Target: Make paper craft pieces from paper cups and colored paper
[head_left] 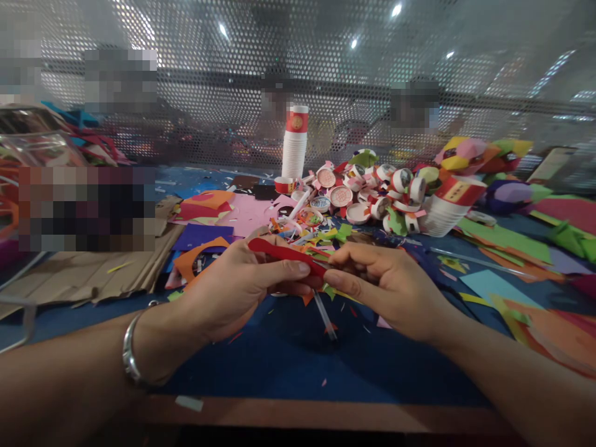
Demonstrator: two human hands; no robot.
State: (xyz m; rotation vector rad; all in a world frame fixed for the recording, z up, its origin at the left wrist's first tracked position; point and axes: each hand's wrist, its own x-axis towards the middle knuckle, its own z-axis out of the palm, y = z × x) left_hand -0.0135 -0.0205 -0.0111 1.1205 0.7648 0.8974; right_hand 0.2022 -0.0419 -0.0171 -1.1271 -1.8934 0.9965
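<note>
A curved strip of red paper (284, 255) is held above the table, in front of me. My left hand (251, 273), with a silver bracelet at its wrist, pinches the strip between thumb and fingers. At the strip's right end, the thumb and forefinger of my right hand (382, 279) close on its edge; whether those fingers hold anything else is hidden. Below both hands a clear stick (325, 315) lies slanted on the blue tabletop (279, 372). Scraps of coloured paper are scattered behind the hands.
Cut paper-cup pieces (341, 196) are heaped at the back. One cup stack (294, 149) stands upright, another cup stack (449, 208) leans. Brown cardboard (135, 267) lies left, a light-blue sheet (500, 288) right. Perforated metal panel (335, 81) bounds the rear.
</note>
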